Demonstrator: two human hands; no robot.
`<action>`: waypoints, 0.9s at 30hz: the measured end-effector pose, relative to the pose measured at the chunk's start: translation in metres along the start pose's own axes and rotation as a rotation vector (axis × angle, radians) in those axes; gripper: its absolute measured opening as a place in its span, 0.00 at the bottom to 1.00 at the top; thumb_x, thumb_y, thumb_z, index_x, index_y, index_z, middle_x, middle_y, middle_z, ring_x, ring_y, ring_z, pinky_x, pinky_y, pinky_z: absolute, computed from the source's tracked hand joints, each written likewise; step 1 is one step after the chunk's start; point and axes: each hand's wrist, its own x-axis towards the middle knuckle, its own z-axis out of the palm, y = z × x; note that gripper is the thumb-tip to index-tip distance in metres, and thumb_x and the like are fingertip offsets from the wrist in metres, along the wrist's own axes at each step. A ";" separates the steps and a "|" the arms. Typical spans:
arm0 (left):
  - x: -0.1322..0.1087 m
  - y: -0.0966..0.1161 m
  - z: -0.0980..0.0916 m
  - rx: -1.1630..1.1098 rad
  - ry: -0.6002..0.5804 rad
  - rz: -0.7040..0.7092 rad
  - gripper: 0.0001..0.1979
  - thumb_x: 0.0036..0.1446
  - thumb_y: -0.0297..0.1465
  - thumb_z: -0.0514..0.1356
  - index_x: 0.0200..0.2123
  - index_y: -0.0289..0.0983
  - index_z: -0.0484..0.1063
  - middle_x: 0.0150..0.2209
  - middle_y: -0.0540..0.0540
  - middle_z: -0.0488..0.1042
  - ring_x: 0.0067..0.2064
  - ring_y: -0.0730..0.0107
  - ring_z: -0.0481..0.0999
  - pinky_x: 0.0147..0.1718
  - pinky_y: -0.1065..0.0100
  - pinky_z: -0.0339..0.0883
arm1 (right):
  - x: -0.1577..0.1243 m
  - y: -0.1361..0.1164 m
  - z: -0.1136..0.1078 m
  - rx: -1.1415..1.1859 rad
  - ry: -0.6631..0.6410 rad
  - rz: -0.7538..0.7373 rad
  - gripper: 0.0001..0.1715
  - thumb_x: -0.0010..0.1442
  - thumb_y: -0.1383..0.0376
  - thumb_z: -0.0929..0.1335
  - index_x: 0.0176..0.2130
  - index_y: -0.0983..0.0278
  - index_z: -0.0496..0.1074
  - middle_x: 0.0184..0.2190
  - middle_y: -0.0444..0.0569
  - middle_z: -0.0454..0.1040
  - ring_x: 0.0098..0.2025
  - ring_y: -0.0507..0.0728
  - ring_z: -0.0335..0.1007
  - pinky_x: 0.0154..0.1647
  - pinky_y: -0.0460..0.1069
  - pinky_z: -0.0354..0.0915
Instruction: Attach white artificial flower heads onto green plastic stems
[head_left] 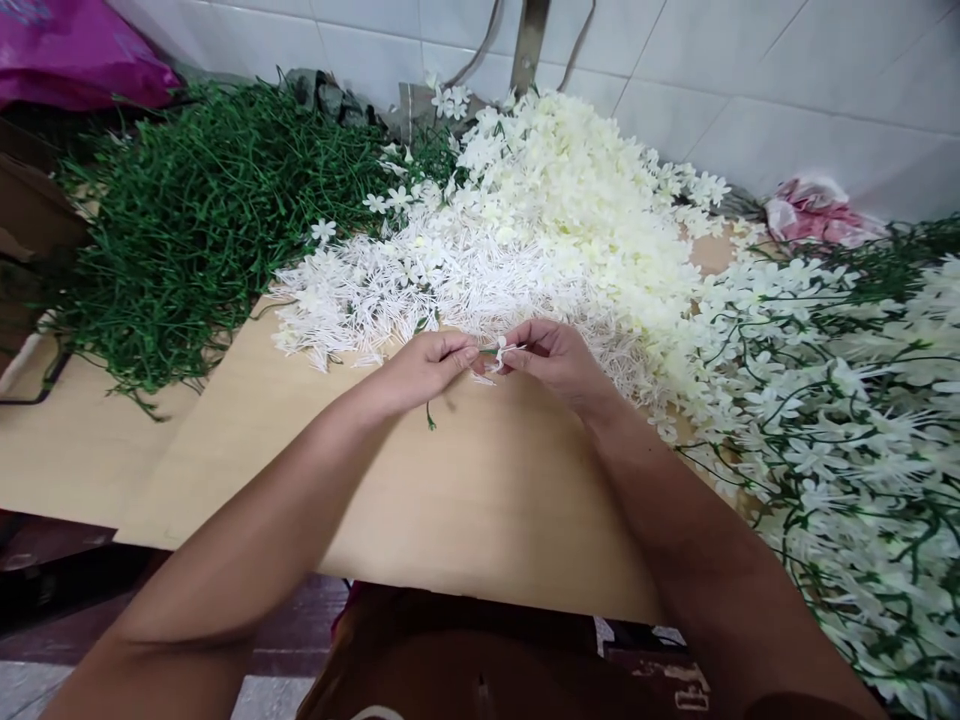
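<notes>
Both hands meet above the middle of the tan board. My left hand (pixel 435 368) pinches a thin green stem (pixel 431 415), whose lower end hangs below the fingers. My right hand (pixel 551 360) is closed on a small white flower piece (pixel 500 352) at the tip of the stem. The fingertips of the two hands almost touch, and they partly hide the joint between stem and white piece. Just beyond the hands lies a heap of thin white pieces (pixel 495 275).
Green stems (pixel 225 190) are heaped at the back left, cream-white petals (pixel 585 180) at the back centre. Stemmed white flowers (pixel 847 430) cover the right side. The tan board (pixel 450 500) ends near my body. A magenta bag (pixel 82 55) lies at the upper left.
</notes>
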 end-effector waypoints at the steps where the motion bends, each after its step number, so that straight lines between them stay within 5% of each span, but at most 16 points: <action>1: -0.001 0.000 0.000 -0.015 -0.012 0.018 0.20 0.58 0.47 0.54 0.29 0.36 0.70 0.31 0.47 0.74 0.34 0.71 0.70 0.40 0.69 0.64 | 0.000 0.000 0.001 0.013 -0.022 0.007 0.25 0.37 0.51 0.79 0.28 0.64 0.73 0.22 0.42 0.75 0.26 0.50 0.71 0.32 0.48 0.69; 12: 0.000 0.004 0.008 -0.098 -0.041 -0.055 0.12 0.58 0.31 0.54 0.22 0.35 0.66 0.22 0.53 0.64 0.27 0.76 0.62 0.33 0.72 0.59 | 0.000 0.004 0.004 -0.090 -0.135 0.005 0.23 0.38 0.54 0.79 0.25 0.64 0.69 0.25 0.44 0.74 0.27 0.51 0.70 0.34 0.51 0.68; 20: 0.001 0.005 0.016 -0.133 0.002 -0.086 0.16 0.57 0.27 0.53 0.17 0.36 0.56 0.19 0.56 0.54 0.23 0.79 0.53 0.27 0.72 0.51 | -0.002 0.011 0.012 -0.203 -0.101 -0.190 0.19 0.47 0.56 0.75 0.24 0.63 0.65 0.24 0.42 0.68 0.27 0.50 0.65 0.31 0.49 0.63; 27: -0.009 0.006 -0.009 0.187 -0.203 -0.051 0.12 0.57 0.34 0.55 0.24 0.35 0.71 0.24 0.51 0.67 0.27 0.76 0.63 0.29 0.72 0.56 | -0.004 0.002 0.002 -0.517 -0.165 -0.140 0.16 0.46 0.60 0.76 0.31 0.64 0.69 0.27 0.43 0.68 0.27 0.49 0.61 0.29 0.47 0.60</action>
